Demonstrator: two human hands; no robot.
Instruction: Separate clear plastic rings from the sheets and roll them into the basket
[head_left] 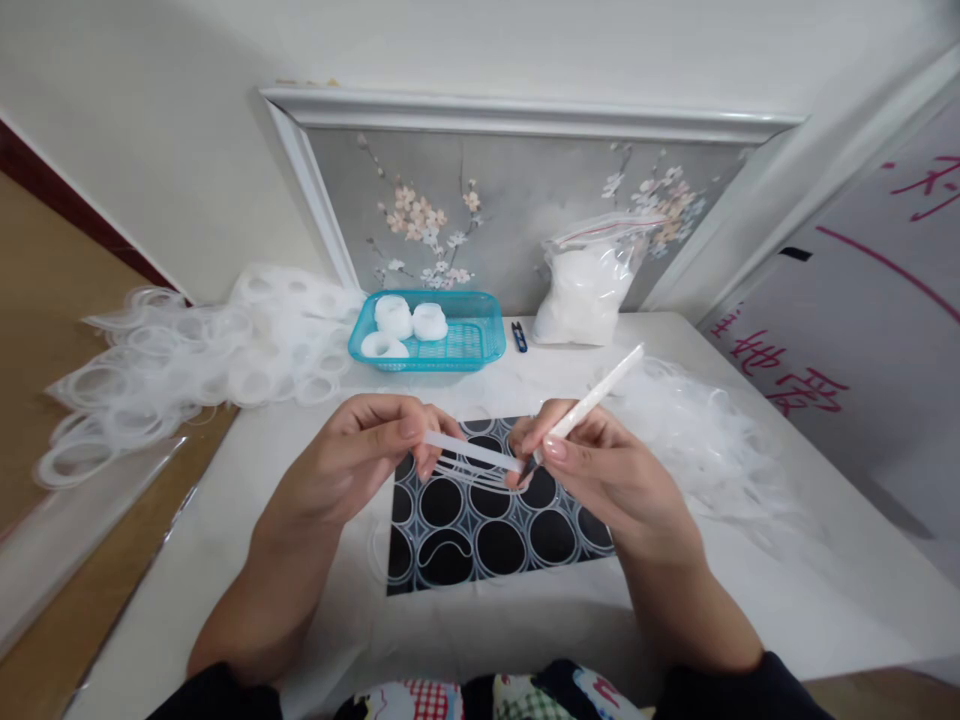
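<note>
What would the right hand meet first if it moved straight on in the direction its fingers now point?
The right hand points left with its white stick. First in that line is probably the white strip, then the left hand pinching it; depth is unclear.

Black mat (480, 530) printed with rows of black discs ringed in thin white lines, lying on the white table (675, 620). Behind the mat: turquoise mesh basket (480, 340) holding white rolls (409, 320); to the basket's right, a small dark-blue snipper (519, 336) and a clear zip bag (589, 285) with a red seal line, filled with white material. Translucent white rings (172, 370) are heaped left of the basket; similar white loops (705, 430) lie right of the mat. Above the mat: translucent white strip (469, 452) and white stick (596, 398). Grey wall panel (517, 210) with pale pink and white blossom, white frame. Right of the table, a white sheet (862, 330) with magenta characters.
</note>
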